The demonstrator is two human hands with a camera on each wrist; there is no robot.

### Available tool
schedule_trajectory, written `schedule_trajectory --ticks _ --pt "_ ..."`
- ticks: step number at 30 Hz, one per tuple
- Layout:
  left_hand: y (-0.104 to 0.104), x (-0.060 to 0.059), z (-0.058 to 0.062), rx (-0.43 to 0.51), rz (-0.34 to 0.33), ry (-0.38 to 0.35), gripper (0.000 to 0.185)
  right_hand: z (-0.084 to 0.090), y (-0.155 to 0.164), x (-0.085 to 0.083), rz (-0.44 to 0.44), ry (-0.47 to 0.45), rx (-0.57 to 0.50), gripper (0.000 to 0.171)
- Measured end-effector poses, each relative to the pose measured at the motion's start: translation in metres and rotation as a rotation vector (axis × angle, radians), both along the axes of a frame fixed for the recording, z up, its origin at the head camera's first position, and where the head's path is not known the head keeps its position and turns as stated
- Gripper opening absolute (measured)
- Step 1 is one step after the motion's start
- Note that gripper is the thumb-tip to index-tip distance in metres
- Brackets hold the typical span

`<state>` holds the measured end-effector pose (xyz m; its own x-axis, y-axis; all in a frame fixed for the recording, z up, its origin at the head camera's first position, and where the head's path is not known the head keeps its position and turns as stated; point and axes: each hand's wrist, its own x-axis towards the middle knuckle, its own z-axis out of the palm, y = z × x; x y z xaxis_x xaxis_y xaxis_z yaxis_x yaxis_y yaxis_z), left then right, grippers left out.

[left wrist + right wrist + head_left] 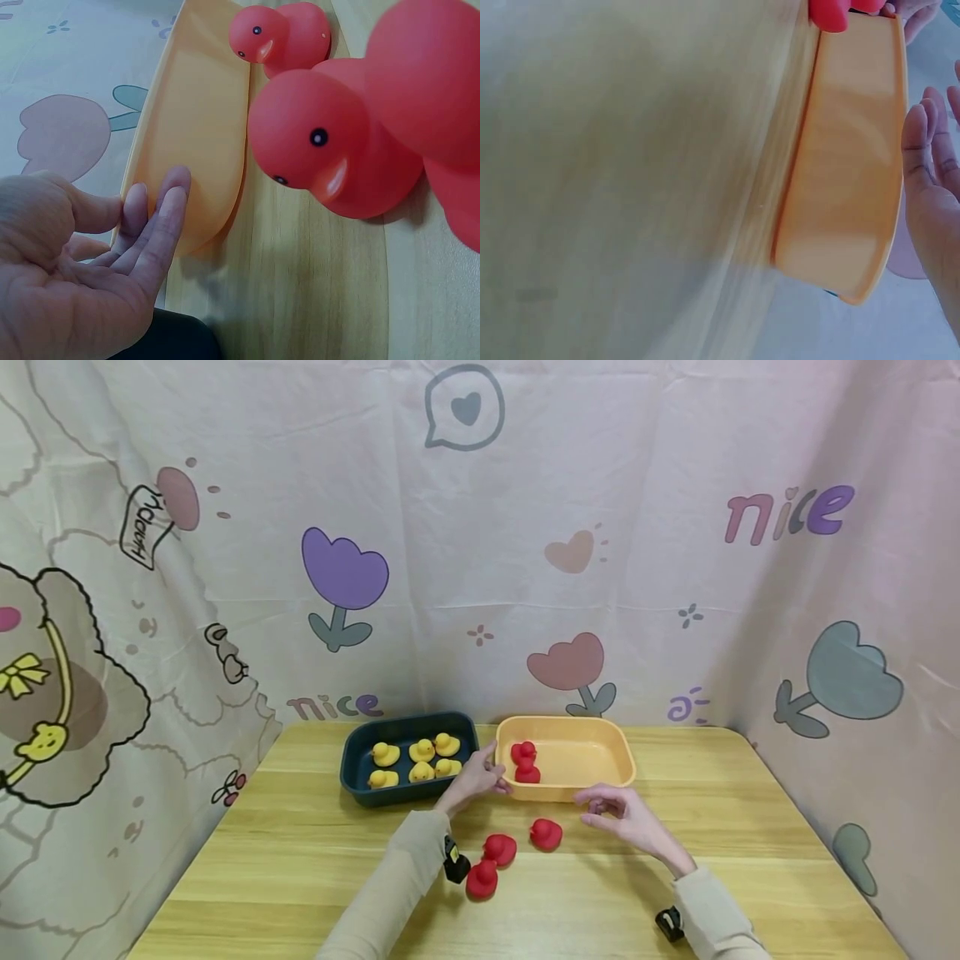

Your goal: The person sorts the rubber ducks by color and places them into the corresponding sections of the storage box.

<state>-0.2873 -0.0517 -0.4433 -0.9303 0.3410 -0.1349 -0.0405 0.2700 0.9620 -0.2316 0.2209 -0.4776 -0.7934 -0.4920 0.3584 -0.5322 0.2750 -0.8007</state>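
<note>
My left hand (472, 779) is at the left end of the yellow-orange plastic tray (573, 793). The left wrist view shows its thumb and fingers (166, 225) pinching the tray's rim. Inside the tray, at its left side, sit two red rubber ducks (527, 771). In front of the tray's right half, my right hand (630, 818) has loosely bent fingers and holds nothing. Whether its fingertips touch the tray I cannot tell. Three red rubber ducks lie on the table: a single duck (546, 834) and a touching pair (482, 879) by the left forearm.
Left of the yellow-orange tray stands a dark blue tray (408, 720) with several yellow rubber ducks (386, 753) in it. Both trays stand at the back of the wooden table (262, 843), close to a patterned cloth (465, 510).
</note>
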Motion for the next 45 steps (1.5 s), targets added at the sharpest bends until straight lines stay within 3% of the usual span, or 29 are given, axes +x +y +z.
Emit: schedule_trajectory --ticks 6,10,20,28,38,45 --pt "-0.001 -0.014 -0.020 -0.006 0.011 0.008 0.062 -0.007 0.003 -0.003 0.024 -0.019 -0.028 0.030" --pt "-0.001 -0.018 -0.026 -0.013 0.007 0.017 0.062 -0.007 0.003 -0.002 0.038 -0.040 -0.021 0.031" --pt "-0.001 -0.017 -0.024 -0.006 0.004 0.017 0.062 -0.013 0.001 -0.007 0.086 -0.031 0.065 0.028" --pt "-0.001 -0.017 -0.025 0.002 -0.005 0.026 0.062 -0.008 -0.007 -0.006 0.107 -0.079 0.121 0.030" --pt "-0.001 -0.006 -0.006 0.030 -0.018 0.003 0.063 -0.011 -0.027 -0.013 0.154 -0.053 0.177 0.030" --pt "0.000 -0.015 -0.021 0.000 0.003 0.013 0.063 0.007 -0.042 -0.005 0.144 -0.085 0.225 0.029"
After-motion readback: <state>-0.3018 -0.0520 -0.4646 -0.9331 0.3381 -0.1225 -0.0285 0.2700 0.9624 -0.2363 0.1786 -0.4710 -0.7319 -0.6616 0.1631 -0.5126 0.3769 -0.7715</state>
